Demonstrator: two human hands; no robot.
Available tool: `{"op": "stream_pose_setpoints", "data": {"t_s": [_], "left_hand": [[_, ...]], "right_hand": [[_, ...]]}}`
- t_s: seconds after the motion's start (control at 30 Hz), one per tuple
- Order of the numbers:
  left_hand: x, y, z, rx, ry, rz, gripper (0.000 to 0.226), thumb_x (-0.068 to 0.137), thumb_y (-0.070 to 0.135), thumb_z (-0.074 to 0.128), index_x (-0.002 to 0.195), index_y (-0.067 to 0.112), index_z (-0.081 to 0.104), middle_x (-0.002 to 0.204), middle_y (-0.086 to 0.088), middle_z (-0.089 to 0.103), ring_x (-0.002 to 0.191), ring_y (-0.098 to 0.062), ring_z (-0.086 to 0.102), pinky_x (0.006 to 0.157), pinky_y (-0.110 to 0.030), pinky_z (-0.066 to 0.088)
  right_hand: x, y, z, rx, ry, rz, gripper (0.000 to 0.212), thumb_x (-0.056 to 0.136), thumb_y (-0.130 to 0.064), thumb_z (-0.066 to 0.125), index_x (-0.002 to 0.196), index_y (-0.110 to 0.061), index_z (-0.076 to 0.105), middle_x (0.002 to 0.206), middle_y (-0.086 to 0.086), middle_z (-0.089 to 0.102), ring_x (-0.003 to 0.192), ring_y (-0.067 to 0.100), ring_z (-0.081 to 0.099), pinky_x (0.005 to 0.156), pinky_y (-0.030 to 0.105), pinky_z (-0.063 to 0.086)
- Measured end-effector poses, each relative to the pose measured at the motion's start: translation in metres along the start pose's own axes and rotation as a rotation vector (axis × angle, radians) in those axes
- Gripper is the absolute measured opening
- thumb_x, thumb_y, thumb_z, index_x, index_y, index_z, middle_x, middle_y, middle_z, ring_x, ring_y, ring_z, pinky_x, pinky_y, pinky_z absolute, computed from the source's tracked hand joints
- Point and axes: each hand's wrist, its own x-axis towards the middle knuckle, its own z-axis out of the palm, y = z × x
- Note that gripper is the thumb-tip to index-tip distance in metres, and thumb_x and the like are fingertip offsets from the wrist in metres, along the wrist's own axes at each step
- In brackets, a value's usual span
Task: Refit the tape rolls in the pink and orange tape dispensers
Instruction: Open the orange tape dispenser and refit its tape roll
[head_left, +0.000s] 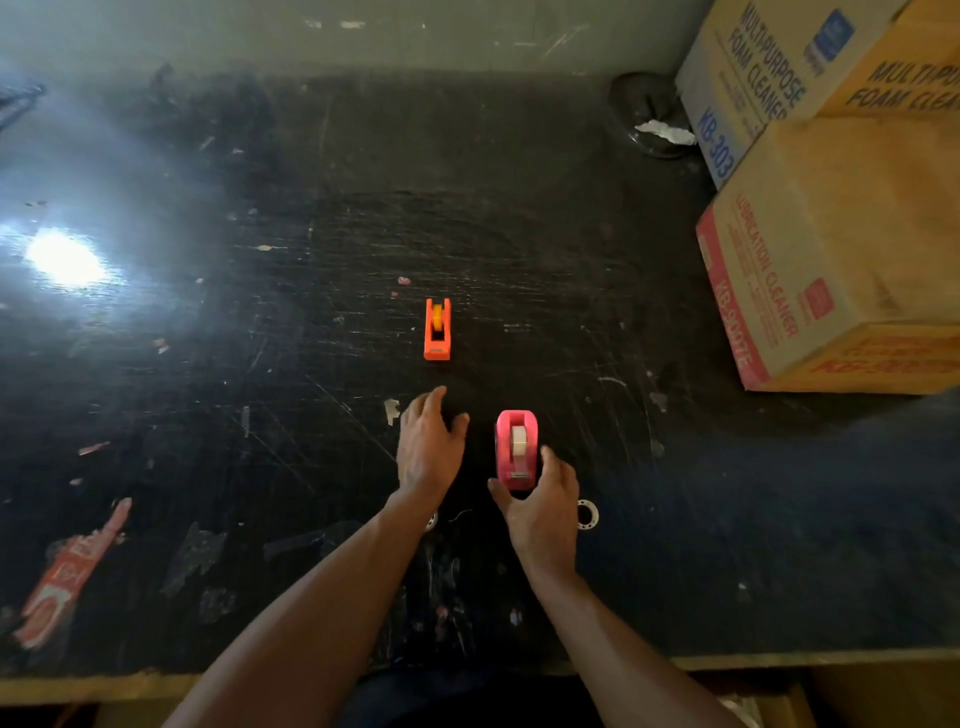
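Scratched black table (260, 364) — orange dispenser (437, 329), pink dispenser (516, 450), stacked cartons (831, 249).

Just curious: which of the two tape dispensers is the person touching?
The pink dispenser, nearest the person: the right hand cups its near end. The orange dispenser stands untouched farther back.

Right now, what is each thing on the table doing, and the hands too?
Pink tape dispenser: upright, tape roll seated inside.
Orange tape dispenser: upright, yellow roll seated inside, nobody touching it.
Right hand: cupped around the near end of the pink dispenser.
Left hand: open, fingers spread, holding nothing.
Cardboard boxes: closed, stacked at the table's right edge.
White ring: lying flat beside the right hand.
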Motion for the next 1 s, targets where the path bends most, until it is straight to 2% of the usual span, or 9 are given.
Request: {"op": "stream_pose_setpoints", "data": {"t_s": [0.13, 0.23, 0.4, 0.63, 0.8, 1.0], "left_hand": [[0.019, -0.014, -0.003, 0.164, 0.017, 0.019, 0.077, 0.101, 0.046, 0.059, 0.161, 0.011, 0.026, 0.169, -0.012, 0.027, 0.159, -0.029, 0.019, 0.129, -0.045, 0.022], [0.032, -0.027, -0.004, 0.263, 0.0, 0.089, 0.083, 0.101, 0.053, 0.053, 0.163, 0.008, 0.02, 0.172, -0.013, 0.018, 0.161, -0.03, 0.01, 0.13, -0.045, 0.014], [0.04, -0.044, 0.0, 0.341, -0.005, 0.182, 0.087, 0.1, 0.06, 0.049, 0.163, 0.007, 0.018, 0.173, -0.013, 0.014, 0.161, -0.028, 0.007, 0.13, -0.044, 0.013], [0.043, -0.05, 0.005, 0.343, 0.01, 0.189, 0.088, 0.098, 0.06, 0.05, 0.163, 0.009, 0.02, 0.173, -0.012, 0.014, 0.161, -0.025, 0.005, 0.129, -0.039, 0.007], [0.046, -0.052, 0.007, 0.352, 0.0, 0.182, 0.089, 0.097, 0.063, 0.048, 0.163, 0.01, 0.019, 0.173, -0.009, 0.014, 0.16, -0.021, 0.002, 0.128, -0.036, 0.004], [0.048, -0.054, 0.009, 0.366, 0.004, 0.175, 0.089, 0.097, 0.065, 0.044, 0.163, 0.011, 0.02, 0.173, -0.009, 0.014, 0.158, -0.019, -0.001, 0.127, -0.036, 0.005]], "right_hand": [[0.007, -0.004, 0.011, -0.032, 0.049, 0.044, 0.086, 0.081, -0.039, 0.084, 0.151, -0.012, 0.041, 0.15, 0.008, 0.048, 0.139, 0.021, 0.046, 0.109, 0.032, 0.043], [0.013, -0.004, 0.017, -0.033, 0.085, 0.038, 0.08, 0.082, -0.038, 0.083, 0.148, -0.011, 0.046, 0.144, 0.008, 0.053, 0.134, 0.02, 0.05, 0.105, 0.03, 0.046], [0.031, -0.01, 0.022, -0.019, 0.118, 0.033, 0.074, 0.081, -0.039, 0.084, 0.142, -0.013, 0.052, 0.136, 0.005, 0.057, 0.125, 0.018, 0.054, 0.096, 0.025, 0.047], [0.096, -0.045, 0.025, 0.029, 0.191, 0.016, 0.068, 0.077, -0.037, 0.085, 0.135, -0.013, 0.057, 0.13, 0.004, 0.056, 0.117, 0.018, 0.056, 0.087, 0.023, 0.045], [0.156, -0.076, 0.03, 0.029, 0.254, 0.01, 0.072, 0.076, -0.036, 0.086, 0.136, -0.01, 0.057, 0.132, 0.01, 0.057, 0.12, 0.023, 0.057, 0.093, 0.028, 0.051], [0.188, -0.091, 0.039, 0.004, 0.253, -0.005, 0.071, 0.078, -0.033, 0.086, 0.137, -0.008, 0.056, 0.135, 0.013, 0.058, 0.122, 0.025, 0.057, 0.09, 0.024, 0.044]]}}
